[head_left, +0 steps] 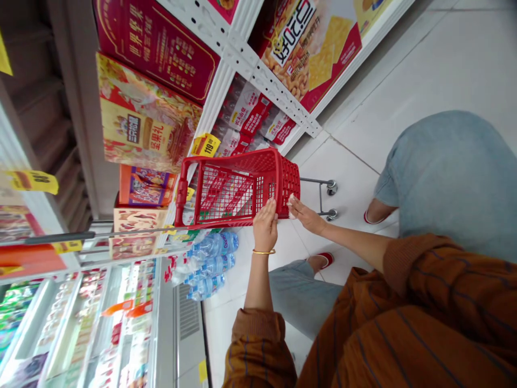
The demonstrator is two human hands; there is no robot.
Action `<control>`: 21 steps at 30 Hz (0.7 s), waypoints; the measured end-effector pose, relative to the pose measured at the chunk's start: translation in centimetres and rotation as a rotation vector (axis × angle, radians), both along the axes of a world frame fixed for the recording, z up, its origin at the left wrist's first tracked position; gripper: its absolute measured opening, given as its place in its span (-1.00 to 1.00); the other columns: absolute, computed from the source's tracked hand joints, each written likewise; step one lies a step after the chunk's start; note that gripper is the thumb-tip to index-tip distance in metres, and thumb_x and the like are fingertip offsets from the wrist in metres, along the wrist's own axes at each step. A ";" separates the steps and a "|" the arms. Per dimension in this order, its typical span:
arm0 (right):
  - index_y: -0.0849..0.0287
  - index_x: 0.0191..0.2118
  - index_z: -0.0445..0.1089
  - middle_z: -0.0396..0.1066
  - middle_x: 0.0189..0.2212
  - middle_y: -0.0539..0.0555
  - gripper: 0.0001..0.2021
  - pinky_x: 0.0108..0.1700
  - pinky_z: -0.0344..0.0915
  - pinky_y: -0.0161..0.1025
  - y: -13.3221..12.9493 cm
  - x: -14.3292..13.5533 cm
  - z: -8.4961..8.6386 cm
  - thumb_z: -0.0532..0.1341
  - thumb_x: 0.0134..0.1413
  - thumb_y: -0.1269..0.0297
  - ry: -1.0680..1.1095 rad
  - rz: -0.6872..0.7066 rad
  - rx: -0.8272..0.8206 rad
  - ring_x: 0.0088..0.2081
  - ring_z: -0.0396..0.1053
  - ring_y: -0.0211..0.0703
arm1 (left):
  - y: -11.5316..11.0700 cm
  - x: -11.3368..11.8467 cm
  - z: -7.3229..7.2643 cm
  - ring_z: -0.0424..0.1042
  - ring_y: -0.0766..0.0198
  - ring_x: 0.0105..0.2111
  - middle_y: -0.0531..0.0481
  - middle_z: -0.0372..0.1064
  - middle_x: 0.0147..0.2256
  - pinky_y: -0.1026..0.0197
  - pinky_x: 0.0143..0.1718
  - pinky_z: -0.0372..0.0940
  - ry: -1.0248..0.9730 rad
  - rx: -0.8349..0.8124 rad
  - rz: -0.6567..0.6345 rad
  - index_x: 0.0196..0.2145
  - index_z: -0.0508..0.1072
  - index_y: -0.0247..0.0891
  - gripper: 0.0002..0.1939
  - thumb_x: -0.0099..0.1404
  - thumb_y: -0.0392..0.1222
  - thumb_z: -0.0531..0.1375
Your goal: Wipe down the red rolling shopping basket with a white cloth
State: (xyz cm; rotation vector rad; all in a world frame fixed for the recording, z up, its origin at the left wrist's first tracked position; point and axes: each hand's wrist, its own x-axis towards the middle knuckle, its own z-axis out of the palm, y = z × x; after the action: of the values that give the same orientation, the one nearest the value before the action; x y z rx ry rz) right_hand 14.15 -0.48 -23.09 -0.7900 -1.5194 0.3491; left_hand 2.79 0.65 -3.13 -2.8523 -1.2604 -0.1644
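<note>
My left hand [265, 220], with a gold bracelet [264, 251] on its wrist, is stretched out flat with the fingers together. Facing it, slightly apart, is my right hand [307, 214]. Its fingertips are closed on a small white crumpled piece [291, 205] that looks like tissue. Both hands are in front of a red shopping basket cart [287, 172], and I cannot tell whether either touches it. No goods show in the basket's visible part. Its metal legs and wheels [332, 187] stand on the floor. The view is tilted sideways.
Shelves [238, 54] with gift boxes [149, 113] and wrapped bottle packs [246, 108] run behind the cart. Blue-capped water bottles [212, 264] stand on the floor beside it. A lit display case [100, 323] is further left. My legs [456, 172] are on the tiled floor [404, 91].
</note>
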 end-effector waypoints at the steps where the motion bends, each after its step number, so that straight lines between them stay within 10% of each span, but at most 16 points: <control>1: -0.03 0.38 -0.42 -0.35 0.41 0.02 -0.33 0.37 -0.01 0.04 -0.2 0.2 0.0 -0.18 0.29 0.60 0.005 0.004 -0.005 0.39 -0.34 -0.16 | 0.0 0.0 0.4 0.18 0.18 0.25 -0.23 0.19 0.23 -0.01 0.20 0.23 0.044 0.005 -0.021 0.32 0.05 -0.25 -0.49 0.45 -0.26 -0.10; 12: 0.07 0.38 -0.54 -0.48 0.41 0.18 -0.23 0.32 -0.06 0.31 0.4 -2.3 5.6 0.05 0.31 0.26 0.116 -0.102 -0.070 0.39 -0.52 0.12 | 4.9 1.6 4.1 -0.14 0.03 0.35 -0.25 -0.02 0.32 -0.08 0.33 -0.07 0.381 -0.065 -0.434 0.35 -0.08 -0.33 -0.31 0.41 0.10 -0.05; 21: 0.04 0.39 -0.34 -0.26 0.40 0.17 -0.37 0.32 0.07 0.11 1.1 -3.2 2.0 -0.06 0.33 0.47 0.082 0.014 -0.015 0.39 -0.30 -0.07 | 6.2 1.1 2.7 -0.37 -0.04 0.38 -0.35 -0.03 0.31 -0.23 0.29 -0.03 0.436 -0.230 -0.532 0.34 -0.06 -0.39 -0.35 0.44 0.05 -0.12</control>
State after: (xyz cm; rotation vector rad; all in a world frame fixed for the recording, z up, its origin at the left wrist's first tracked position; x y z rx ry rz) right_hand 10.93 0.61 -21.14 -0.7687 -1.4479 0.3988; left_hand 3.94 6.85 -0.45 -3.0940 -0.4575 0.6001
